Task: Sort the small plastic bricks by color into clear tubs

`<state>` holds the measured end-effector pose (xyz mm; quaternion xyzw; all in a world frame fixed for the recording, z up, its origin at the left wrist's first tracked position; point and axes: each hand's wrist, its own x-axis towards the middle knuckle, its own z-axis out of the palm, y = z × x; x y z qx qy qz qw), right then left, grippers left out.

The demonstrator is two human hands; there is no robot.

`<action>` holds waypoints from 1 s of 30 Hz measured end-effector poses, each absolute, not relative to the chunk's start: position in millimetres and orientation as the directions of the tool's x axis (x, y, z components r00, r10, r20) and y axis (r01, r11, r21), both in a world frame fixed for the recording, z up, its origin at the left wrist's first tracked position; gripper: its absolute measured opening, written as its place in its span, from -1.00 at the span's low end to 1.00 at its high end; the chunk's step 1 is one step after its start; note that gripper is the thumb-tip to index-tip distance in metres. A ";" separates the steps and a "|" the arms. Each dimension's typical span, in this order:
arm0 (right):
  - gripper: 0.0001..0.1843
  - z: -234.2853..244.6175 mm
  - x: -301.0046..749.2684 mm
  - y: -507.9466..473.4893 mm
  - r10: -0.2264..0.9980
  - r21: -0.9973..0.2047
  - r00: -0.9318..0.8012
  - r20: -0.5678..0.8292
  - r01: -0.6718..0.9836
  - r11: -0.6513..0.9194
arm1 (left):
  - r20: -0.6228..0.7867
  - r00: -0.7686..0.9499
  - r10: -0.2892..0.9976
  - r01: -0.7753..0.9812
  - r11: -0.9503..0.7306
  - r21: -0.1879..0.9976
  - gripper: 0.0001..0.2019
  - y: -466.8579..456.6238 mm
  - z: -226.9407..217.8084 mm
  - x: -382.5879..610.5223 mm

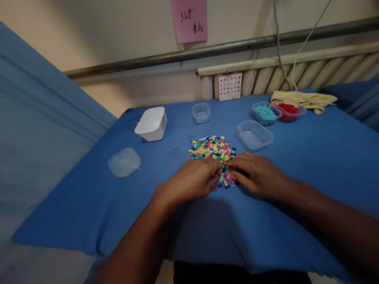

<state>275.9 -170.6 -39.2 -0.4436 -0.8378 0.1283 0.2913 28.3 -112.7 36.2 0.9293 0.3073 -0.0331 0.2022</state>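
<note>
A loose pile of small multicoloured building bricks (211, 148) lies on the blue-covered table, in yellow, pink, blue, green and white. My left hand (197, 177) rests on the near left part of the pile, fingers curled inward, and whatever they hold is hidden. From the right, my right hand (257, 173) reaches to the pile's edge with thumb and fingers drawn close together. Something dark shows between them, too small to tell whether it is an object or shadow. The fingertips of both hands are close to each other among the bricks.
Behind the pile are a clear tub (256, 135), a smaller clear tub (201, 113) and a white bin (151, 124). Clear lids (124, 162) lie left. Tubs of light-blue pieces (265, 113) and red pieces (288, 110) stand back right, beside a yellow cloth (304, 98).
</note>
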 end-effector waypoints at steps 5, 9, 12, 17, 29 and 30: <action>-0.76 -35.7 271.9 -170.6 0.858 -0.542 -0.398 0.326 0.664 0.514 | -0.135 0.806 0.576 0.576 -0.713 0.400 -0.89 -111.6 37.5 27.7; -0.80 -35.6 271.5 -170.8 0.879 -0.618 -0.379 0.290 0.627 0.474 | -0.112 0.796 0.594 0.581 -0.701 0.413 -0.92 -109.6 37.8 27.1; -0.85 -36.2 272.0 -170.8 0.878 -0.624 -0.381 0.290 0.620 0.475 | -0.104 0.780 0.617 0.593 -0.675 0.438 -0.95 -107.3 37.5 26.6; -0.88 -37.5 272.5 -171.2 0.852 -0.583 -0.418 0.315 0.623 0.521 | -0.090 0.768 0.634 0.579 -0.628 0.520 -0.92 -103.5 36.7 24.5; -0.84 -34.6 274.8 -171.3 0.824 -0.533 -0.480 0.303 0.631 0.563 | 0.030 0.776 0.630 0.531 -0.679 0.507 -0.75 -97.8 31.8 20.8; -0.82 -34.9 276.4 -170.9 0.821 -0.535 -0.485 0.302 0.627 0.567 | 0.032 0.760 0.649 0.545 -0.663 0.512 -0.75 -97.4 31.8 20.6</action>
